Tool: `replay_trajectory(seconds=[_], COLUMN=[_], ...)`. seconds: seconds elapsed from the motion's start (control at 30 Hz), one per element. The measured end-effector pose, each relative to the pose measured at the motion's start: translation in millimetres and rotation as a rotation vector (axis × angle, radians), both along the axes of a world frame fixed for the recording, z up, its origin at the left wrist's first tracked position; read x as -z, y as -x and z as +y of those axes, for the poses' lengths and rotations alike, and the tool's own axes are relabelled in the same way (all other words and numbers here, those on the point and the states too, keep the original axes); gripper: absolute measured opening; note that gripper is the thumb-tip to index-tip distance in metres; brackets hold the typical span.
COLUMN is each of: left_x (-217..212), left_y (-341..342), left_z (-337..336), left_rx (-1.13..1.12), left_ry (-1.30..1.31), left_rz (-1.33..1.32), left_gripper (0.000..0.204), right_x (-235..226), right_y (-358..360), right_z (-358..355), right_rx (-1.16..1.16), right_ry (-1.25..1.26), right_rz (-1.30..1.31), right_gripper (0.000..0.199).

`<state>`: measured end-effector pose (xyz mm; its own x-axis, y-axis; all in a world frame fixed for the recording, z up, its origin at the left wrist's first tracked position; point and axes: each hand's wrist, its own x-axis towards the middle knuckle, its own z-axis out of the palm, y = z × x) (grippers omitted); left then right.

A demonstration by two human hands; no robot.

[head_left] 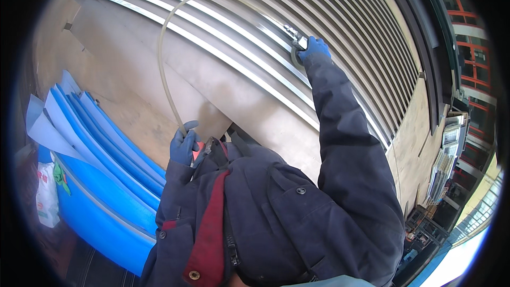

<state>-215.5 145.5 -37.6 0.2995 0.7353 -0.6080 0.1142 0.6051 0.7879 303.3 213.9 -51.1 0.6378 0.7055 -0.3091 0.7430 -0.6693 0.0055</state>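
My right hand [317,49], in a blue glove, reaches far out and is closed around a pneumatic sander [300,42] with a round disc. The disc rests on or just over one of the shiny metal bars [249,53]; exact contact is hard to see. From the tool's metal fitting a pale air hose [162,48] arcs left and comes back toward me. Close to my body, my left hand [183,146], also gloved in blue, has its fingers wrapped round that hose. The hose's run beyond this hand is hidden by my jacket.
Many long metal bars [340,26] lie side by side across the large table [133,122]. Bent blue sheets [106,180] are stacked at the left, with a white bag [47,194] beside them. Orange-red racking [470,53] and stacked panels [443,165] stand at the right.
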Motion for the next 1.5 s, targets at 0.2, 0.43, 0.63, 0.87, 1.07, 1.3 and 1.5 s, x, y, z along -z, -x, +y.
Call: replay_trajectory(seconds=[0.2, 0.43, 0.63, 0.87, 1.07, 1.3, 1.5], left_x=[3.5, -4.1, -14.8, -9.3, -17.5, -16.3, -23.1], left_y=[-15.1, -26.9, -24.9, -5.8, -7.1, -30.6, -57.0], left_z=[4.6, 4.6, 4.7, -0.3, 6.4, 23.3, 18.4], left_rx=[0.055, 0.146, 0.046, -0.044, -0.031, 0.074, 0.234], left_ry=[0.069, 0.092, 0.128, 0.064, -0.053, -0.001, 0.026], left_rz=[-0.045, -0.014, -0.003, 0.085, 0.135, 0.121, 0.11], left_gripper=[0.032, 0.032, 0.032, 0.031, 0.029, 0.028, 0.032], right_x=[-7.0, -5.3, -0.6, -13.9, -10.5, -1.9, -4.8], right_y=[-40.3, -76.5, -46.0, 12.0, 54.7, -0.9, -70.3], right_z=[-103.1, -163.2, -100.4, 48.7, 112.2, 18.7, -117.7], right_rx=[0.14, 0.243, 0.123, 0.043, -0.086, 0.042, 0.344], right_ry=[0.052, 0.044, 0.007, -0.063, -0.099, -0.173, -0.061], right_rz=[-0.016, -0.006, -0.024, 0.034, 0.123, 0.05, 0.028], right_gripper=[0.061, 0.06, 0.056, 0.055, 0.045, 0.045, 0.049])
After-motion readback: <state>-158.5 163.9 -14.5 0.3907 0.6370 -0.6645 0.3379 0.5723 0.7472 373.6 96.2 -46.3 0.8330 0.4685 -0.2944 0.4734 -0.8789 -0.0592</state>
